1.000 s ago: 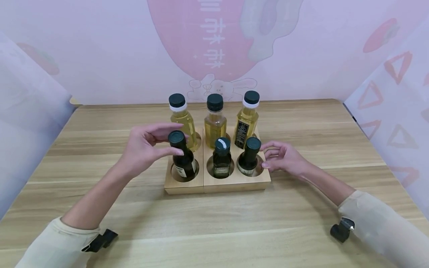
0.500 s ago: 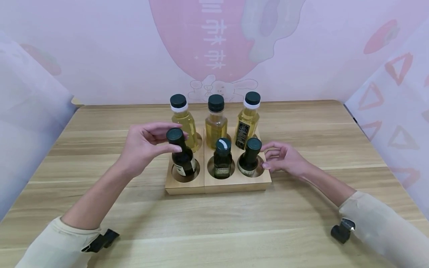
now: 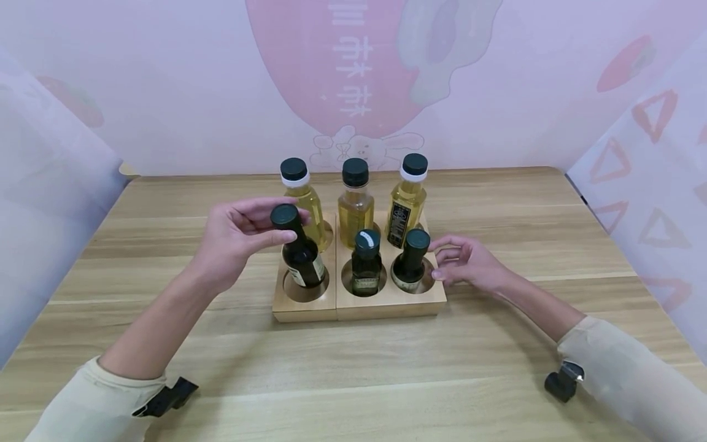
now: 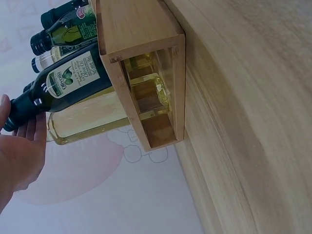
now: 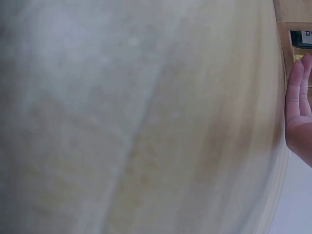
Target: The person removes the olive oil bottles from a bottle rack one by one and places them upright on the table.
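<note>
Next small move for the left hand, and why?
Probably keep easing the front-left dark bottle upward: the left hand grips its neck, its cap sits higher than a second ago, and its lower end still appears within the hole. The right hand is at the wooden rack's right end.

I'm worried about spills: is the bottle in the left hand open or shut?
Shut: the head view shows a dark cap on the bottle held by the left hand.
</note>
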`<control>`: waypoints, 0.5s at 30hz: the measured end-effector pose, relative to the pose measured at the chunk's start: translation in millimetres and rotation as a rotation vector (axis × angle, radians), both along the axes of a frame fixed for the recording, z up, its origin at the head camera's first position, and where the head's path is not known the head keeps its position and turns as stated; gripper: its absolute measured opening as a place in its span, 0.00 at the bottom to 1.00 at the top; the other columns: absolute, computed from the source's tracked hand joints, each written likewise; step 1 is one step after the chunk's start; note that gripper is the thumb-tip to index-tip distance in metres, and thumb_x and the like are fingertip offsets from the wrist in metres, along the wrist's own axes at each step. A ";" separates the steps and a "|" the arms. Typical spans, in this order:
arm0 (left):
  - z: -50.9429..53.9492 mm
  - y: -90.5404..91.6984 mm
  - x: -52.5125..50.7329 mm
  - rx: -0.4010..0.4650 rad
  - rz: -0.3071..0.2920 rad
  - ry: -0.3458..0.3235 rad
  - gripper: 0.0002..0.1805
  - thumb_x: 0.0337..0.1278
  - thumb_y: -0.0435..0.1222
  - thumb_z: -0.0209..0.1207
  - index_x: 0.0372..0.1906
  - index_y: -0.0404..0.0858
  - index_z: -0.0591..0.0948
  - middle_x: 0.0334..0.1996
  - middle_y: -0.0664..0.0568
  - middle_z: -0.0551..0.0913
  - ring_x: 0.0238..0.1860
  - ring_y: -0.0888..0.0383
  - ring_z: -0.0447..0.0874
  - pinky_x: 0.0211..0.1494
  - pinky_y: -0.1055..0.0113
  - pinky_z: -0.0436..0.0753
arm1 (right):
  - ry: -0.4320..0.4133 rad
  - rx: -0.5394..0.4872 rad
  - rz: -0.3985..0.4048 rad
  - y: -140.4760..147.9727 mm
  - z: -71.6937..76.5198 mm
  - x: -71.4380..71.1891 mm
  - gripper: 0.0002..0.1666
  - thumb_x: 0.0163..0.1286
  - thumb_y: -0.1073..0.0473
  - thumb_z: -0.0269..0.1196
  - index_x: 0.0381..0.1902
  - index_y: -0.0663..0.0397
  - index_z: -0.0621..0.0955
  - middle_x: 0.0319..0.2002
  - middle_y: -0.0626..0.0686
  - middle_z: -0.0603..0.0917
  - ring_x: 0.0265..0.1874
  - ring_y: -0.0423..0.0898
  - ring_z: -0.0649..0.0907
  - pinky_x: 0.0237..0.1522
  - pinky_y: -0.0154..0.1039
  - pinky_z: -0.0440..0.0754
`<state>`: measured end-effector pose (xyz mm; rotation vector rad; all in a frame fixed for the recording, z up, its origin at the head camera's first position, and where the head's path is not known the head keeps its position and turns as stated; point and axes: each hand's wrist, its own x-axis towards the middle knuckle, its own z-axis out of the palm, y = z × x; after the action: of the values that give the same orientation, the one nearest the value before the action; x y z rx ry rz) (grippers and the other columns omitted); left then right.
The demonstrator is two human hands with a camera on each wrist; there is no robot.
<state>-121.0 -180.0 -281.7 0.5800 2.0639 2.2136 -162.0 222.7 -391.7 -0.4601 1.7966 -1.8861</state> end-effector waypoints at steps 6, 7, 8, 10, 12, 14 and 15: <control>2.6 0.9 -0.8 0.029 0.025 -0.020 0.21 0.57 0.16 0.65 0.55 0.33 0.87 0.45 0.46 0.92 0.50 0.52 0.91 0.58 0.63 0.86 | 0.006 0.008 0.002 0.1 -0.2 -0.2 0.25 0.63 0.77 0.68 0.51 0.45 0.82 0.34 0.48 0.86 0.27 0.40 0.85 0.31 0.34 0.88; 2.5 0.9 -0.9 0.037 0.027 -0.020 0.21 0.57 0.15 0.65 0.55 0.31 0.86 0.45 0.46 0.92 0.49 0.52 0.91 0.58 0.63 0.86 | 0.007 0.010 0.005 0.1 -0.3 -0.2 0.25 0.64 0.77 0.68 0.51 0.45 0.82 0.34 0.48 0.86 0.26 0.41 0.85 0.30 0.35 0.88; 2.3 0.9 -1.0 0.043 0.029 -0.020 0.21 0.57 0.15 0.65 0.55 0.30 0.86 0.45 0.46 0.92 0.49 0.52 0.91 0.58 0.63 0.86 | 0.008 0.009 0.009 0.1 -0.3 -0.1 0.25 0.64 0.77 0.67 0.51 0.45 0.82 0.34 0.49 0.86 0.25 0.41 0.85 0.29 0.35 0.88; 2.2 0.7 -0.9 0.049 0.036 -0.018 0.21 0.56 0.15 0.65 0.55 0.28 0.85 0.45 0.46 0.92 0.49 0.52 0.91 0.58 0.63 0.86 | 0.009 0.014 0.013 0.2 -0.5 -0.1 0.24 0.64 0.76 0.67 0.51 0.45 0.82 0.34 0.49 0.87 0.23 0.42 0.84 0.26 0.36 0.88; 2.3 0.5 -0.8 0.052 0.044 -0.015 0.21 0.56 0.15 0.65 0.55 0.28 0.85 0.44 0.46 0.92 0.49 0.53 0.91 0.58 0.63 0.86 | 0.011 0.015 0.017 0.5 -0.4 0.2 0.24 0.65 0.76 0.67 0.52 0.45 0.81 0.35 0.49 0.87 0.21 0.43 0.84 0.24 0.37 0.87; 2.5 0.5 -0.8 0.051 0.051 -0.009 0.21 0.56 0.14 0.65 0.55 0.29 0.85 0.44 0.46 0.92 0.49 0.53 0.91 0.57 0.63 0.86 | 0.009 0.017 0.016 0.9 -0.4 0.5 0.23 0.65 0.75 0.68 0.52 0.46 0.81 0.35 0.49 0.88 0.20 0.42 0.84 0.22 0.37 0.86; 2.7 0.6 -0.8 0.055 0.054 -0.007 0.21 0.56 0.14 0.65 0.55 0.29 0.85 0.44 0.46 0.92 0.49 0.53 0.91 0.57 0.63 0.86 | 0.008 0.016 0.015 1.0 -0.4 0.5 0.23 0.65 0.74 0.69 0.52 0.46 0.81 0.35 0.49 0.88 0.20 0.42 0.83 0.22 0.36 0.86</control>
<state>-121.8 -179.4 -279.1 0.5253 2.0458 2.3048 -161.5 223.7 -392.1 -0.4745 1.8072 -1.8607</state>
